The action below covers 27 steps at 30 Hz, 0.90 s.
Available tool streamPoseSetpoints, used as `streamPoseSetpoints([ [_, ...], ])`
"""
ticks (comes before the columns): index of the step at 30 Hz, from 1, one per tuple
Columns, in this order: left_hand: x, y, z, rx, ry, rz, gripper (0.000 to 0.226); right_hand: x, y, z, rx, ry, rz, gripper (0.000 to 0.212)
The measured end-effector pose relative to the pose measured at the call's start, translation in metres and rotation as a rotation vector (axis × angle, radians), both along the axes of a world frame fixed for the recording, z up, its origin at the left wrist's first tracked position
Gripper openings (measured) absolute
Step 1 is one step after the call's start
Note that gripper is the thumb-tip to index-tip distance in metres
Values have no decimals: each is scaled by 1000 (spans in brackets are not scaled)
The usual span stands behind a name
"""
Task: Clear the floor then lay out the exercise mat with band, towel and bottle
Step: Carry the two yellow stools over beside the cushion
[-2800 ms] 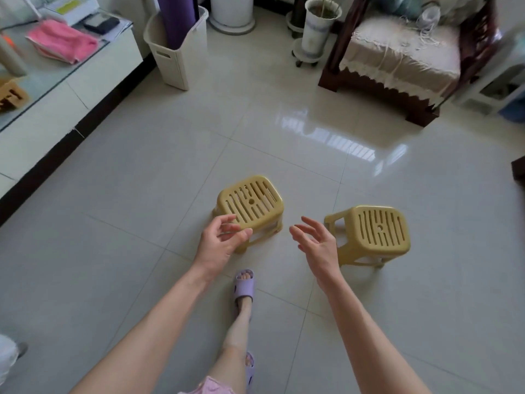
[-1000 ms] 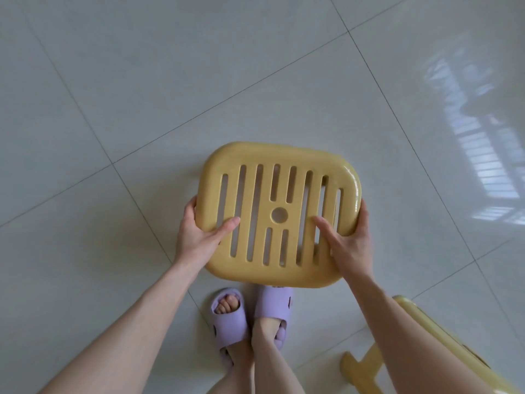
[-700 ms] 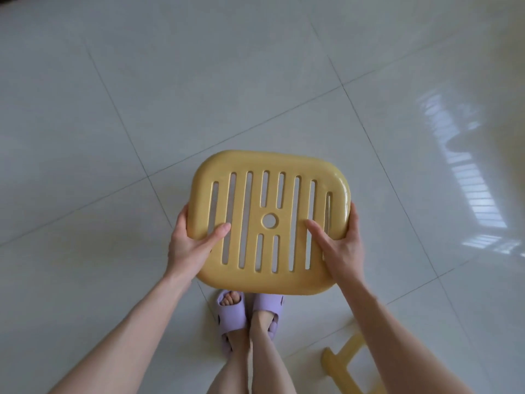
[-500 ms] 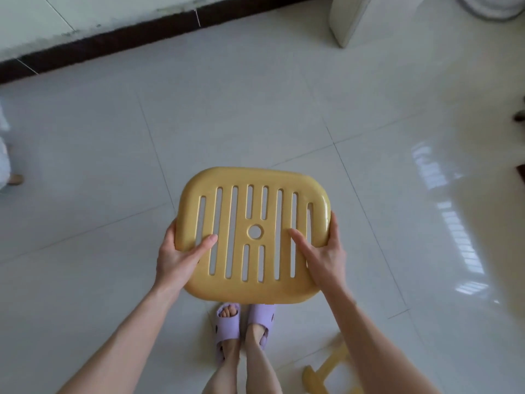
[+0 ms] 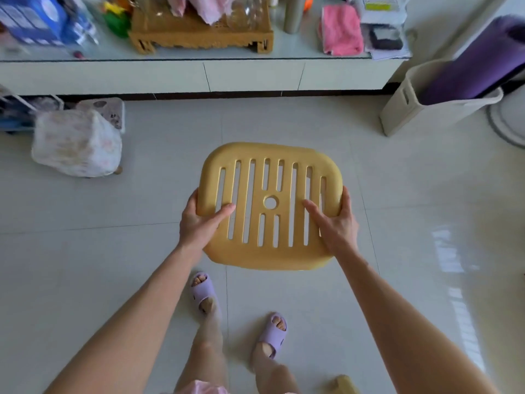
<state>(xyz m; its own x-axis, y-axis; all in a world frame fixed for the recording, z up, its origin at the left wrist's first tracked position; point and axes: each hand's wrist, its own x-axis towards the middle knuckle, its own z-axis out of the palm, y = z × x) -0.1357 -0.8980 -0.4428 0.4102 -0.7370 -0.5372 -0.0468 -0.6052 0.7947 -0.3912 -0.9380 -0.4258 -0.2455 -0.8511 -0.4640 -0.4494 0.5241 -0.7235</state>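
Observation:
I hold a yellow slatted plastic stool [image 5: 270, 240] off the floor in front of me, seat up. My left hand [image 5: 199, 223] grips its left edge and my right hand [image 5: 336, 223] grips its right edge, thumbs on the seat. A rolled purple exercise mat [image 5: 477, 69] stands in a beige bin [image 5: 409, 109] at the right. A pink towel [image 5: 341, 32] lies on the low white cabinet [image 5: 199, 75] ahead, with a grey metal bottle [image 5: 294, 15] beside it. A corner of the second yellow stool [image 5: 343, 383] shows at the bottom edge.
The cabinet top carries a carved wooden tray [image 5: 199, 35], blue boxes and papers. A white cloth-covered bundle [image 5: 76, 143] sits on the floor at the left. A round white base [image 5: 508, 120] stands at the far right. My feet in purple slippers [image 5: 203, 291] are below the stool.
I picked the stool up with both hands and turned left with it; the cabinet, bin and mat have come into view, and the second stool has dropped to the bottom edge.

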Motion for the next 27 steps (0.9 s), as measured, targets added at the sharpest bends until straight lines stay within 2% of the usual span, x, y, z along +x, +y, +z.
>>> streamPoseSetpoints([
  [5, 72, -14, 13, 7, 5, 67, 84, 75, -30, 17, -1, 9, 85, 103],
  [9, 148, -35, 19, 16, 21, 102, 93, 151, -62, 22, -27, 7, 135, 100],
  [16, 277, -72, 23, 38, 9, 176, 91, 285, -118, 22, -2, 13, 224, 107],
  [27, 392, -134, 6, 38, 23, 268, 85, 412, -199, 4, 52, 25, 303, 111],
])
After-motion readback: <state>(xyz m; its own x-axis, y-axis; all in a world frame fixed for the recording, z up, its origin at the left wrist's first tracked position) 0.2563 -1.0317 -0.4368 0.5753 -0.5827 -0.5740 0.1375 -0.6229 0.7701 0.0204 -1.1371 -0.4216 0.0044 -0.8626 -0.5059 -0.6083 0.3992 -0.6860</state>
